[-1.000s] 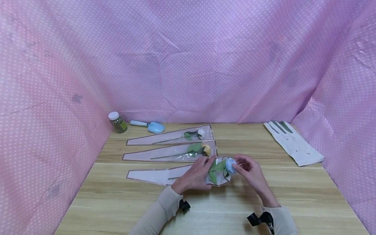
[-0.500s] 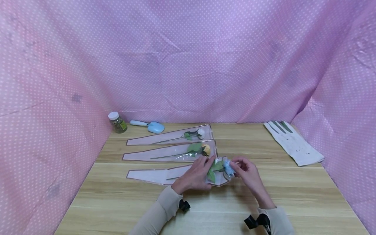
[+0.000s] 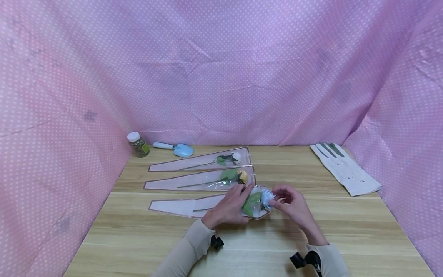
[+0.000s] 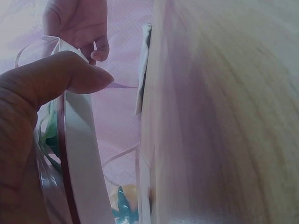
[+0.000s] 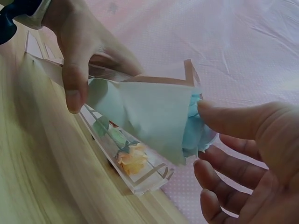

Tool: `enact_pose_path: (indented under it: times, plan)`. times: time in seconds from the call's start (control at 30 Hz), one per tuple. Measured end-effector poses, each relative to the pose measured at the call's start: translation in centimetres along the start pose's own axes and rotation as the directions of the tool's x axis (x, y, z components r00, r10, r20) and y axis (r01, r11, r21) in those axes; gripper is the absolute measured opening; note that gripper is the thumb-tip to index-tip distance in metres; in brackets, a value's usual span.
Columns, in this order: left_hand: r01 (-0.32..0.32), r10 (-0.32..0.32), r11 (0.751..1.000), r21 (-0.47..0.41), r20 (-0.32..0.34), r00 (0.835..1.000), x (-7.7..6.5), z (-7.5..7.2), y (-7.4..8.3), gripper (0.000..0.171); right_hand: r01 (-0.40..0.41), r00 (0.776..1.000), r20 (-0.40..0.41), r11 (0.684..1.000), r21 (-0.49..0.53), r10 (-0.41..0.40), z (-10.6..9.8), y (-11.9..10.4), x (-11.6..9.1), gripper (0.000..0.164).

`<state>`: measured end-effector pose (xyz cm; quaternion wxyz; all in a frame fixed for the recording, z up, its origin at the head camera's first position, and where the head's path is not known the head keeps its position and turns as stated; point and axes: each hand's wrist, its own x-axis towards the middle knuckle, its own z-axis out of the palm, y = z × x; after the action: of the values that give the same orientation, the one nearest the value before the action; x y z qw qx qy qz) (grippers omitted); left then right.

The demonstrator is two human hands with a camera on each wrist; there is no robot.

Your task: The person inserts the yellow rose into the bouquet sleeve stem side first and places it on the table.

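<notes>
My left hand point(image 3: 231, 206) grips a clear flower sleeve point(image 3: 173, 207) with a pale backing and brown edging, its wide end lifted off the table. In the right wrist view, the thumb lies across the near side of the sleeve point(image 5: 149, 109). A blue artificial rose point(image 3: 267, 198) with green leaves lies inside, its head at the sleeve's open mouth. My right hand point(image 3: 293, 204) pinches the rose head point(image 5: 194, 130) between thumb and fingers. Part of the stem is hidden under my left hand.
Behind lie two similar sleeves, one with a yellow rose point(image 3: 242, 176), one with a white rose point(image 3: 236, 157). At the back left stand a white-lidded jar point(image 3: 139, 145) and a light blue hand trowel point(image 3: 183, 150). White gloves point(image 3: 347, 171) lie at the right.
The blue rose has slid slightly left, deeper into the sleeve, its head turning on the way. My right hand has followed it; the left hand keeps its place.
</notes>
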<state>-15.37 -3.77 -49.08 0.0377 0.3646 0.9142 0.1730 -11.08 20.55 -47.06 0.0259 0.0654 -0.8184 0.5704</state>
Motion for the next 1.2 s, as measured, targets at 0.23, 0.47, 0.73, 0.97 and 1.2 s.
enact_pose_path:
  times: [0.23, 0.47, 0.73, 0.97, 1.2]
  plan:
    - [0.004, -0.004, 1.000, -0.018, 0.000, 1.000, -0.1, -0.2, 0.1, 0.114, -0.022, 0.999, -0.038, 0.999, -0.040, 0.021, 0.5, 0.0, 0.1, 0.022]
    - [-0.008, 0.008, 1.000, 0.001, -0.011, 1.000, -0.1, -0.2, 0.1, 0.113, -0.102, 0.992, -0.083, 0.993, -0.063, 0.096, 1.4, -0.2, 0.2, 0.020]
    - [-0.015, 0.015, 1.000, 0.002, -0.019, 1.000, -0.1, -0.2, 0.1, 0.114, -0.132, 0.986, -0.115, 0.988, -0.079, 0.122, 2.2, -0.2, 0.3, 0.017]
    - [0.004, -0.004, 1.000, -0.010, -0.014, 1.000, 0.0, -0.4, 0.1, 0.114, -0.114, 0.987, -0.121, 0.990, -0.077, 0.105, 2.4, -0.4, 0.2, 0.017]
    - [0.008, -0.008, 1.000, -0.021, -0.009, 1.000, 0.0, -0.5, -0.2, 0.113, -0.022, 0.993, -0.117, 1.000, -0.005, 0.021, 2.5, -0.5, 0.1, 0.020]
